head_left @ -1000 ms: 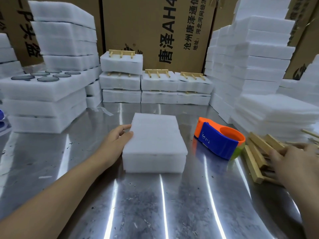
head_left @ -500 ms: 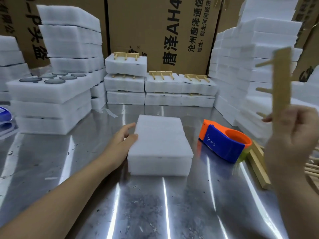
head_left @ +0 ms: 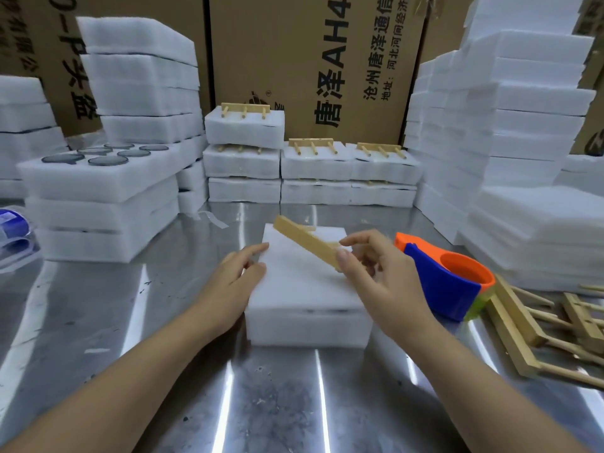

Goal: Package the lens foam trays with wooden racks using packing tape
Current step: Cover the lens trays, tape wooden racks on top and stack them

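A white foam tray stack lies in the middle of the steel table. My left hand rests against its left side with fingers nearly straight. My right hand pinches a wooden rack by its near end and holds it tilted just over the foam's top, its far end raised. An orange and blue tape dispenser sits to the right of the foam. More wooden racks lie in a loose pile at the right edge.
Finished foam packs topped with racks line the back. A foam tray showing several round lenses sits on a stack at left. Tall foam stacks rise at right, with cardboard boxes behind.
My right hand took a rack from the pile at right, lifted it upright, then carried it left and down over the foam. My left hand stayed at the foam's side.
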